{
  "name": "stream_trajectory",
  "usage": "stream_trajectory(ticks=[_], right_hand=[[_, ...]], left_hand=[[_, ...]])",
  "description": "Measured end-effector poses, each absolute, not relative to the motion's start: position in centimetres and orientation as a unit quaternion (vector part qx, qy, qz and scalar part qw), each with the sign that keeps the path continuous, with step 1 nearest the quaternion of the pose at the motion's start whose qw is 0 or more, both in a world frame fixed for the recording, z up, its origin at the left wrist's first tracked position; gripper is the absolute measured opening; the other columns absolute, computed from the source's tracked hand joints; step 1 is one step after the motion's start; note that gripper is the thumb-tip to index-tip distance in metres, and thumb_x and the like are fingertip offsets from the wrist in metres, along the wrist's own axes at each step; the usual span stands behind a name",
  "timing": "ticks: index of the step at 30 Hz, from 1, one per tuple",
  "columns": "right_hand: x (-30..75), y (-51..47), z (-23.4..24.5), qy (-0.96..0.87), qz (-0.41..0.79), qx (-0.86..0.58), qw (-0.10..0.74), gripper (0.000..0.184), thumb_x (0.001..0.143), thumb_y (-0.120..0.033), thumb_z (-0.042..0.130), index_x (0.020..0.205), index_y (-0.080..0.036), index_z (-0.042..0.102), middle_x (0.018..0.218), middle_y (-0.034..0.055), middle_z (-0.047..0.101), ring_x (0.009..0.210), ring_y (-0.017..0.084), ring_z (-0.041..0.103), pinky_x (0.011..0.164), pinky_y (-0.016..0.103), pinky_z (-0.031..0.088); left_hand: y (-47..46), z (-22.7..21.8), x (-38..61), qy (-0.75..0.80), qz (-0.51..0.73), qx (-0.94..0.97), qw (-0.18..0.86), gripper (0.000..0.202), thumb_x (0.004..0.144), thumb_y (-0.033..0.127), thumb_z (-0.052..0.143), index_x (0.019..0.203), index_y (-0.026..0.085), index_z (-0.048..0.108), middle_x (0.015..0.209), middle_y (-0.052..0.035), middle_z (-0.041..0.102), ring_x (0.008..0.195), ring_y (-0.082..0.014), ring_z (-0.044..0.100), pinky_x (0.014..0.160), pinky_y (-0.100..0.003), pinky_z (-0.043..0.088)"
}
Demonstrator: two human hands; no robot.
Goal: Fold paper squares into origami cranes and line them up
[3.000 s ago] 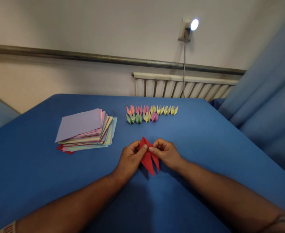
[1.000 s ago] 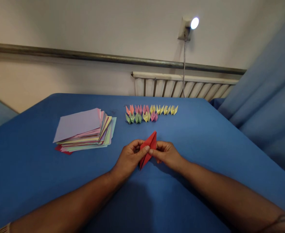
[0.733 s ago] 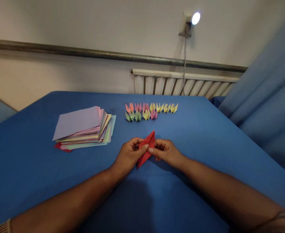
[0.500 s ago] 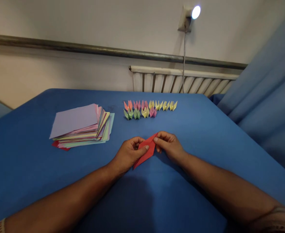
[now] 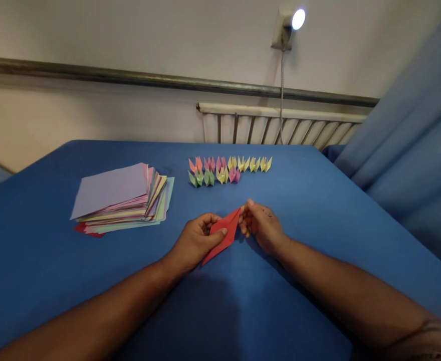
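A folded piece of red origami paper point(image 5: 225, 231), shaped like a slanted diamond, is pinched in my left hand point(image 5: 197, 241), whose thumb presses on its front face and whose other fingers are partly hidden behind it. Beside the paper's upper right tip is my right hand point(image 5: 264, 226). Its thumb stands raised off the paper, apart from the loosely curled fingers, and the fingertips are close to the paper's right edge; whether they touch it I cannot tell. Beyond the hands, several small folded paper cranes point(image 5: 222, 175) in orange, pink, yellow, green and purple stand in two rows.
To the left lies a thick stack of coloured paper point(image 5: 111, 190) with a lilac sheet on top. A blue cover point(image 5: 299, 291) spreads over the table. Behind it are a wall pipe point(image 5: 130, 76), a radiator point(image 5: 243, 109) and a lit plug-in lamp point(image 5: 298, 19); a blue curtain point(image 5: 412, 145) hangs at right.
My right thumb has lifted off the red paper's upper tip and the right fingers have loosened. My left hand keeps its hold. The view has shifted slightly.
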State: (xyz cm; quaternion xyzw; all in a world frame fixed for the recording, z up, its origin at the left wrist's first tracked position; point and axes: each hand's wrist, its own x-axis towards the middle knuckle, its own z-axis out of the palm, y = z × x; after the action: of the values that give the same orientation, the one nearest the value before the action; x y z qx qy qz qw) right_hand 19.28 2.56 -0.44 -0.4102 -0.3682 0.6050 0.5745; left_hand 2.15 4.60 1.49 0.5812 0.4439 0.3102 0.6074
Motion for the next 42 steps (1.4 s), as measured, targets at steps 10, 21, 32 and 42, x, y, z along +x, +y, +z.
stream_trajectory(ticks=[10,21,32,42], right_hand=[[19.2,2.5,-0.2,-0.411,0.556,-0.460,0.557,0.036,0.075,-0.052,0.065,0.065,-0.018,0.057,0.045,-0.0044,0.054,0.038,0.007,0.044,0.040,0.020,0.035],[19.7,2.8,-0.6,-0.377,0.546,-0.479,0.574,0.034,0.070,-0.049,0.070,0.065,-0.017,0.060,0.050,-0.0022,0.057,0.042,0.008,0.047,0.042,0.021,0.037],[19.8,2.2,-0.9,-0.555,0.488,-0.499,0.453,0.022,0.070,-0.041,0.073,0.076,-0.020,0.068,0.066,-0.0007,0.066,0.057,0.012,0.057,0.056,0.025,0.044],[19.2,2.1,-0.1,-0.452,0.527,-0.532,0.486,0.037,0.071,-0.051,0.070,0.061,-0.018,0.059,0.045,-0.0031,0.056,0.036,0.006,0.042,0.040,0.020,0.029]], left_hand=[[4.7,1.6,2.2,0.448,0.336,0.587,0.584,0.027,0.065,0.029,0.071,0.087,0.018,0.058,0.078,0.0012,0.065,0.069,-0.0129,0.060,0.066,-0.024,0.047],[5.6,1.5,1.8,0.469,0.393,0.525,0.591,0.034,0.062,0.028,0.077,0.089,0.016,0.059,0.074,0.0005,0.068,0.064,-0.0123,0.063,0.063,-0.024,0.049],[4.9,1.5,1.9,0.442,0.293,0.641,0.555,0.029,0.068,0.025,0.070,0.094,0.018,0.061,0.079,-0.0019,0.070,0.069,-0.0169,0.067,0.063,-0.028,0.051],[5.1,1.5,2.0,0.413,0.436,0.503,0.621,0.042,0.062,0.024,0.078,0.097,0.016,0.057,0.085,-0.0017,0.068,0.076,-0.0136,0.065,0.074,-0.027,0.051]])
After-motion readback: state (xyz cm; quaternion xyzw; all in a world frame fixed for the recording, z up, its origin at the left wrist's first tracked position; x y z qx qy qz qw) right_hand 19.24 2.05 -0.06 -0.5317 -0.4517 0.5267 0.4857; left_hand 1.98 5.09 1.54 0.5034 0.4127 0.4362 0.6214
